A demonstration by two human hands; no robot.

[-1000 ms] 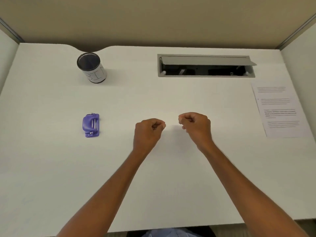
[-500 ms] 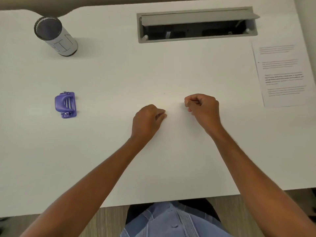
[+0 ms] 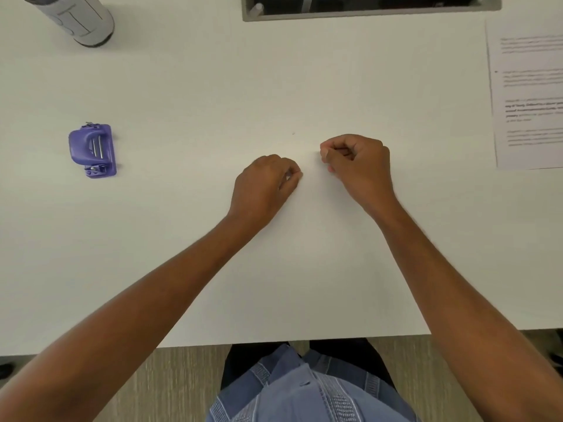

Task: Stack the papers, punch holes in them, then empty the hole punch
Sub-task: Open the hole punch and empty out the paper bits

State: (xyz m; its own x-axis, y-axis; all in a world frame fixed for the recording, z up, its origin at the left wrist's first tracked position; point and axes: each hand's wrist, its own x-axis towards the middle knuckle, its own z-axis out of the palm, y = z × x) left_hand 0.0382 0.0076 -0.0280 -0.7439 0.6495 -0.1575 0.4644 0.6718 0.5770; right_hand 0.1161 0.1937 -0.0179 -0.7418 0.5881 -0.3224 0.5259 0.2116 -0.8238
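Note:
A small purple hole punch (image 3: 93, 150) sits on the white desk (image 3: 213, 102) at the left. Printed papers (image 3: 528, 95) lie flat at the right edge, partly cut off by the frame. My left hand (image 3: 263, 185) and my right hand (image 3: 358, 167) rest as loose fists on the desk's middle, close together but apart, each with nothing in it. Both are far from the punch and the papers.
A white cylindrical bin (image 3: 80, 18) stands at the back left. A grey cable tray opening (image 3: 365, 9) is set into the desk at the back. The desk's front edge runs across the bottom, with my lap below it.
The view has tilted downward, so the desk objects sit higher in frame and my lap shows. Both fists stay closed in about the same spot on the desk.

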